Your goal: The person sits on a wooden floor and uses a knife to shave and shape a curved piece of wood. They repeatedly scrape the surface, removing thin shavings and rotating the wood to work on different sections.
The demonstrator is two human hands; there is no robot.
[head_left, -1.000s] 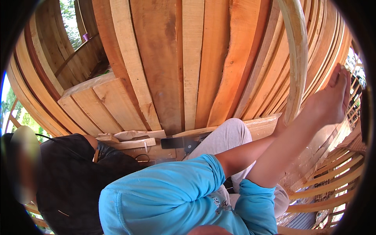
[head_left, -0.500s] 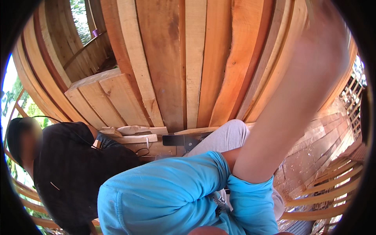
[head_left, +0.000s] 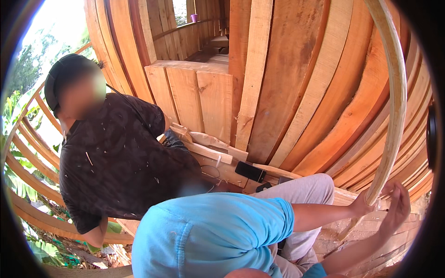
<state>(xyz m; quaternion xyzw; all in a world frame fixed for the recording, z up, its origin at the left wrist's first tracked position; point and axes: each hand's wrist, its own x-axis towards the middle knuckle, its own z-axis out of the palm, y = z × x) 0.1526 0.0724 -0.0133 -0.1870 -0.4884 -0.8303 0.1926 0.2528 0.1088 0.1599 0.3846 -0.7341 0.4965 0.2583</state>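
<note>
At the lower right of the plank-walled structure, the left hand (head_left: 364,204) gripped the lower end of the long, curved, pale wooden strip (head_left: 394,102), while the right hand (head_left: 396,208) lay open-fingered just beside it. The strip stood unfastened against the reddish planks (head_left: 296,83), so fixing appeared outstanding. Half a second earlier, a raised forearm had covered this area, and the co-worker in the dark patterned shirt (head_left: 116,157) sat lower left.

Person in a dark speckled shirt (head_left: 116,162) at nine o'clock, blue-shirted back (head_left: 208,236) at six o'clock, black phone-like slab (head_left: 250,171) at centre, pale offcuts (head_left: 204,146) just left of it, upright boards (head_left: 194,97) at eleven o'clock
</note>
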